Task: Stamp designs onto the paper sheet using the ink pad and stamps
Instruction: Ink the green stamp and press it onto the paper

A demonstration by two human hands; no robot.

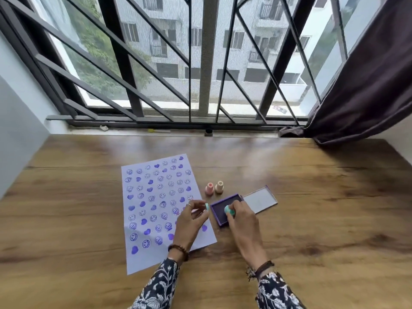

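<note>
A white paper sheet point(153, 210) lies on the wooden table, covered with several purple smiley and heart prints. To its right sits a purple ink pad point(219, 207) with its lid point(259, 200) folded open. My right hand point(242, 216) presses a teal stamp point(229, 210) onto the pad. My left hand point(191, 217) hovers over the sheet's right edge, pinching a small teal cap point(207, 206) between its fingertips. A pink stamp point(209, 188) and a beige stamp point(219, 186) stand upright just behind the pad.
The wooden table point(312, 208) runs to a barred window at the back. A dark curtain point(361, 90) hangs at the right, reaching the table's far corner. Small items lie on the sill point(156, 131).
</note>
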